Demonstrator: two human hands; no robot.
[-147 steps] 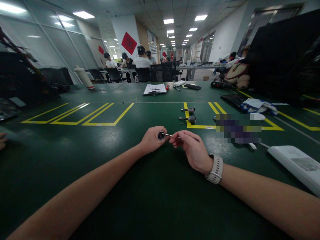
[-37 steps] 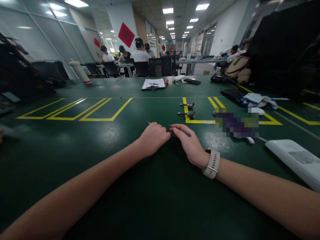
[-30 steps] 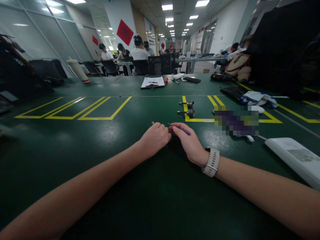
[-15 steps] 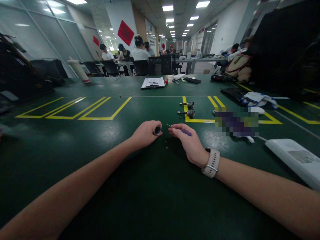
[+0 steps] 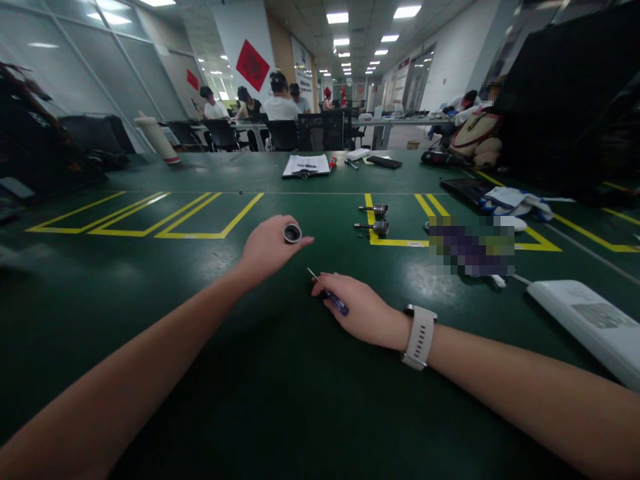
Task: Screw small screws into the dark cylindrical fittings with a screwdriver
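My left hand [image 5: 265, 248] is wrapped round a metal socket [image 5: 292, 233], its round hollow end facing me and the rest hidden in the palm. The thumb sticks out to the right. Nearer to me, my right hand [image 5: 367, 310] grips a small screwdriver [image 5: 336, 303] with a purple handle, its thin metal shaft pointing up and left. The screwdriver tip is apart from the socket. Two similar metal sockets with thin shafts, a nearer one [image 5: 379, 229] and a farther one [image 5: 381, 210], lie across a yellow tape line beyond my right hand.
On the green table [image 5: 240, 400] lie a clipboard [image 5: 307, 165], a black flat object [image 5: 385, 161], a blue-and-white cloth [image 5: 517, 200] and a white box with a cable [image 5: 580, 320]. A blurred-out purple item [image 5: 465, 247] lies right. A pale bottle [image 5: 157, 140] stands far left. People sit behind.
My left hand has turned the socket's open end towards me and moved left and away. My right hand has come nearer and left with the screwdriver. Small rings seen on the table earlier no longer show.
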